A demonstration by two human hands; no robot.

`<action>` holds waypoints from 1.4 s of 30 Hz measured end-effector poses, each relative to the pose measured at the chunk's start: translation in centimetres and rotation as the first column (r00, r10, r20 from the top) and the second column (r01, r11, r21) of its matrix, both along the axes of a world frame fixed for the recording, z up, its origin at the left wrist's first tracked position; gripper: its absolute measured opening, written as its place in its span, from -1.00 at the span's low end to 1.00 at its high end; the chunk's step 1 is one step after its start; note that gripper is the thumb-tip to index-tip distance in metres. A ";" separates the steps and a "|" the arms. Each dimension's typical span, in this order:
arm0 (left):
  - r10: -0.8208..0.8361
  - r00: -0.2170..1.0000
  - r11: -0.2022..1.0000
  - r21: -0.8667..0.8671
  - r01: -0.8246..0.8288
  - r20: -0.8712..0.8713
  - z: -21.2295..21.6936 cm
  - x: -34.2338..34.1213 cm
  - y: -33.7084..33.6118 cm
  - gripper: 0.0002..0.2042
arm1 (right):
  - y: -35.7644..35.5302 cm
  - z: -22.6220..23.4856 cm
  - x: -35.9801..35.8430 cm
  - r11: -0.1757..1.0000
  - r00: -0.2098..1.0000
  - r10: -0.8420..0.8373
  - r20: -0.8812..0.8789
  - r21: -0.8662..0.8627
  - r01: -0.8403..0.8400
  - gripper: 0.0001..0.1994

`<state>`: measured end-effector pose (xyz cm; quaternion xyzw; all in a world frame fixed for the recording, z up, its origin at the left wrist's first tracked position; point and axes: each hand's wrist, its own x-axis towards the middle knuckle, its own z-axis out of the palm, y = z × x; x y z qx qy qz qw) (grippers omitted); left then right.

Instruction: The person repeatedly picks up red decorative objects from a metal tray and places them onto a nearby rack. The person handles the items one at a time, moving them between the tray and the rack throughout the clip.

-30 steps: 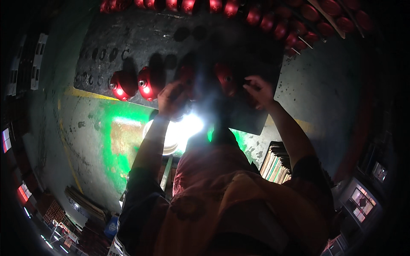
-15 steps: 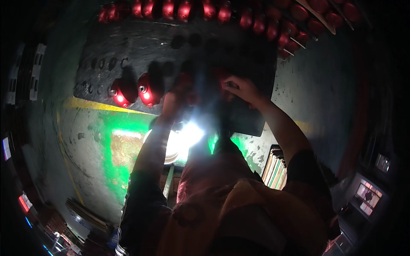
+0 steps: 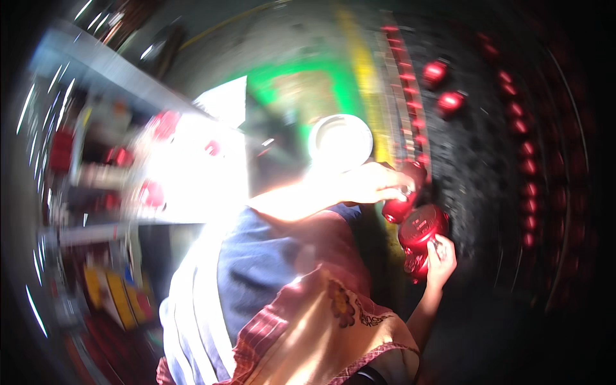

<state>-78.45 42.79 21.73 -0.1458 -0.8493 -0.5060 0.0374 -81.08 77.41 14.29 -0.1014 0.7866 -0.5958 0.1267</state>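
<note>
Workshop or factory floor: glossy red pieces (image 3: 450, 101) of like shape line a dark surface (image 3: 475, 186), a yellow stripe (image 3: 365, 67) and green paint (image 3: 350, 93) mark the grey floor (image 3: 305, 48), and more red items (image 3: 153, 194), blurred, dot a glaringly lit area (image 3: 221, 183) at left.

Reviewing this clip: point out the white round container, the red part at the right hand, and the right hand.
White round container (image 3: 313, 140): head view, left rim.
Red part (image 3: 422, 224): head view, flat round face.
Right hand (image 3: 441, 260): head view, middle of the hand.
</note>
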 end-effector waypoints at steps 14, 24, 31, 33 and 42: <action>0.772 0.438 0.487 0.013 -0.873 0.460 8.5 49.8 -12.7 -0.80 | -18.2 3.6 23.5 0.759 0.749 0.651 0.123 -0.144 -0.635 -0.77; 0.967 0.190 0.208 -0.094 -0.974 0.173 16.1 69.2 -42.2 -0.84 | -40.3 10.4 28.9 0.783 0.788 0.608 -0.097 -0.095 -0.615 -0.75; 0.921 0.388 0.369 -0.382 -0.847 0.029 12.2 71.4 -67.6 -0.81 | -49.2 16.5 31.8 0.935 0.904 0.330 -0.274 -0.038 -0.352 -0.75; 0.909 0.416 0.399 -0.364 -0.842 0.035 8.7 71.4 -73.1 -0.80 | -50.1 17.0 32.7 0.938 0.893 0.299 -0.337 -0.067 -0.340 -0.76; 0.790 0.605 0.613 -0.142 -0.778 0.096 -1.7 69.3 -87.0 -0.80 | -55.1 19.0 35.5 0.997 0.930 0.079 -0.358 0.041 -0.069 -0.81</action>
